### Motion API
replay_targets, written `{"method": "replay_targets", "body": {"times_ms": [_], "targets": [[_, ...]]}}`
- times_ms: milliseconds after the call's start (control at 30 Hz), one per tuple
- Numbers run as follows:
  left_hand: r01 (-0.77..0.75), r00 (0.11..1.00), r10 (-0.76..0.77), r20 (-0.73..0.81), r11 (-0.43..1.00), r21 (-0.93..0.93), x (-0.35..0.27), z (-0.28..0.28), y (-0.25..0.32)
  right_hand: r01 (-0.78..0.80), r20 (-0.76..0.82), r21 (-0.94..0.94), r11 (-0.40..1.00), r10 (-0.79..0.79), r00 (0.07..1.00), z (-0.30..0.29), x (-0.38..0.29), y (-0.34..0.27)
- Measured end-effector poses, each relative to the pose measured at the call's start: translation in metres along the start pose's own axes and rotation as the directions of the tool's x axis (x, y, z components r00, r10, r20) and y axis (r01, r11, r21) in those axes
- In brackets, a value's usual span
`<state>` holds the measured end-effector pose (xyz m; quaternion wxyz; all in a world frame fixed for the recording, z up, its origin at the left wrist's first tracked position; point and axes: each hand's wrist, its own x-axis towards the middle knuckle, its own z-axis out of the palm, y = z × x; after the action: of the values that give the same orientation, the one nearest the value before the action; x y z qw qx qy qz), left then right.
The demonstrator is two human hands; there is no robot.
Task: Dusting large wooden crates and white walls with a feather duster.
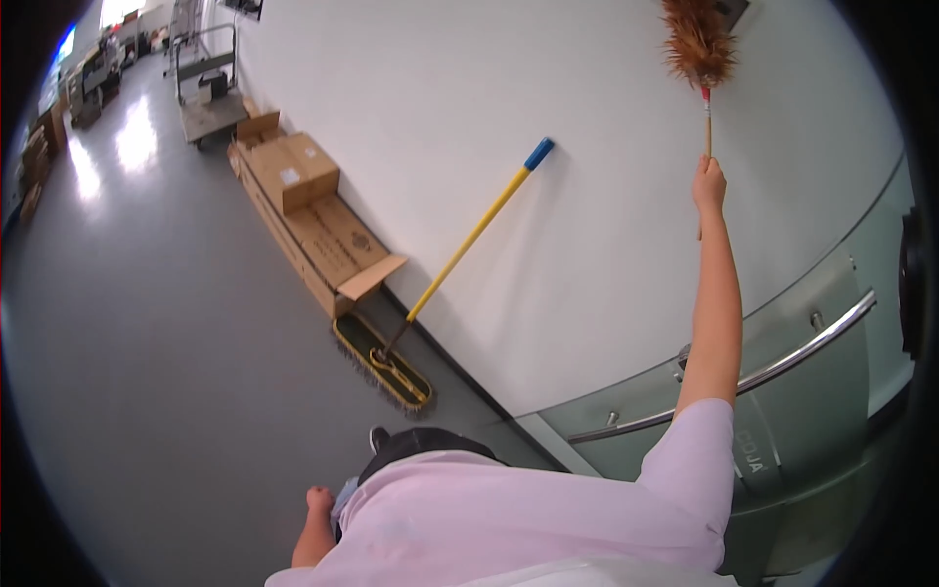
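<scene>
My right hand (709, 188) is closed around the thin wooden handle of a feather duster (698, 44), with my arm stretched up along the white wall. Brown feathers fill the duster's head, which reaches the top edge of the view beside a dark object (733, 10) on the wall. The handle's lower end sticks out below my fist. Down at my side, my left hand (320, 499) has curled fingers. Light-blue cloth (343, 496) shows right against it; whether the hand grips this cloth is unclear.
A dust mop (473, 238) with a yellow pole leans on the wall (587, 220). Cardboard boxes (312, 172) line the wall's foot, and a platform trolley (213, 117) stands beyond. At right is a glass door (799, 411) with a metal bar handle (807, 345). Grey floor (183, 330) stretches left.
</scene>
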<state>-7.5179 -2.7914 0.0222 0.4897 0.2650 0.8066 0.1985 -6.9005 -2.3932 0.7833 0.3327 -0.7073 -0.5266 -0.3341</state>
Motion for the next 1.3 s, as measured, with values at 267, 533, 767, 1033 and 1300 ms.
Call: {"method": "replay_targets", "body": {"times_ms": [267,533,767,1033,1300], "targets": [[0.003,1.0,-0.003,0.0,0.983,0.182,0.014,0.019,-0.052,0.304,0.496,-0.236,0.923,-0.154,0.854,0.056,-0.097,0.017],[0.096,0.995,-0.094,0.02,0.984,-0.148,0.003,0.004,0.003,0.515,0.738,-0.139,0.846,-0.258,0.623,0.09,-0.206,-0.03],[0.19,0.981,-0.194,0.016,0.93,-0.314,-0.008,0.005,0.034,0.233,0.582,-0.123,0.965,-0.12,0.804,0.15,-0.23,-0.038],[0.165,0.978,-0.187,-0.096,0.966,-0.2,-0.04,0.005,0.026,0.068,0.821,-0.09,0.994,0.035,0.57,0.245,-0.386,-0.064],[0.204,0.951,-0.197,-0.238,0.979,0.002,-0.058,-0.001,0.017,0.032,0.983,0.004,0.999,-0.01,0.185,0.344,-0.508,-0.082]]}}
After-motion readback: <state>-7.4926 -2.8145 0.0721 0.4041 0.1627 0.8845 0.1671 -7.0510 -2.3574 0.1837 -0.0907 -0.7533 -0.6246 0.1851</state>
